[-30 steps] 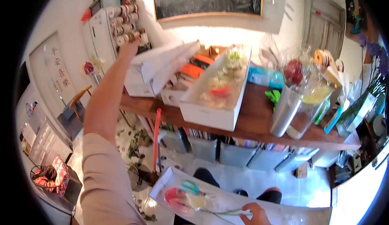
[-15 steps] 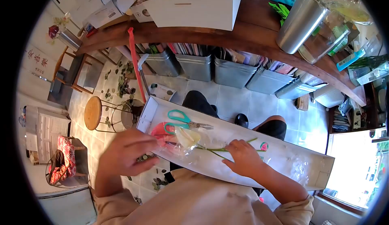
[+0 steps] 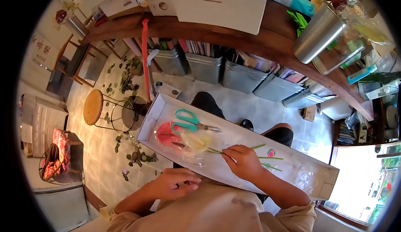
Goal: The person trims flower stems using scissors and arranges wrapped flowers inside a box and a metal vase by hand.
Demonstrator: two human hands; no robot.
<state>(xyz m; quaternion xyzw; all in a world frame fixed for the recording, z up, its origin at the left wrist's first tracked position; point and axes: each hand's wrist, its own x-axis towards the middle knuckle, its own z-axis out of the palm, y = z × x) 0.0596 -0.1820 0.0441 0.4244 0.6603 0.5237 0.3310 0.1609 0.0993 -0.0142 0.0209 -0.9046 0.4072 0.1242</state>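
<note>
Drawn back from the left end of the white box [image 3: 238, 136], the left hand [image 3: 181, 184] now hangs just off its near edge, its fingers loosely curled and holding nothing that shows. Meanwhile the right hand [image 3: 244, 163] pinches the green stem [image 3: 215, 150] of a pale flower [image 3: 199, 142], which lies in clear wrap [image 3: 196, 159] in the left half of the box. Left of it is a wrapped red flower [image 3: 166, 135]; on the far side lie green-handled scissors [image 3: 195, 124]. Green stem pieces [image 3: 271, 158] show to the right of the right hand.

The pale flower looks very light, with soft petals that likely bruise easily, and the wrap is probably slippery. The firmer stem, below the bloom, seems the best place to grip, lightly enough not to crush it.
</note>
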